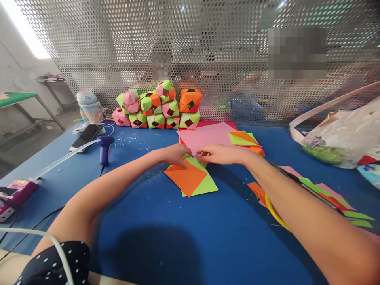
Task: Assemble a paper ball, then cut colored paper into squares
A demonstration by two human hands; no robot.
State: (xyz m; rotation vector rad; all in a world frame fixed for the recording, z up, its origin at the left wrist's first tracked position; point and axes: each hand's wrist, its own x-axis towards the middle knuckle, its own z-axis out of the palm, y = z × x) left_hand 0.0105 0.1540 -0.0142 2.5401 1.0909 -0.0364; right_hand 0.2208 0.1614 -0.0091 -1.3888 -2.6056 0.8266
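An orange square of paper (187,180) lies turned on top of a light green square of paper (209,187), its corners sticking out past the green edges. At their far edge my left hand (175,155) is bent over the orange sheet, its fingertips closed on it. My right hand (216,154) has its fingers curled together at the green sheet's far corner. Parts of both fingertips are hidden. Just beyond the hands spreads a pink sheet of paper (204,134), lying on red paper (233,125).
Folded paper balls (156,105) are stacked at the back. A blue glue gun (104,150), a phone (86,137) and a cup (88,106) stand left. Green-orange paper pieces (243,138), yellow ring (276,211), paper strips (320,192) and a plastic bag (338,138) lie right.
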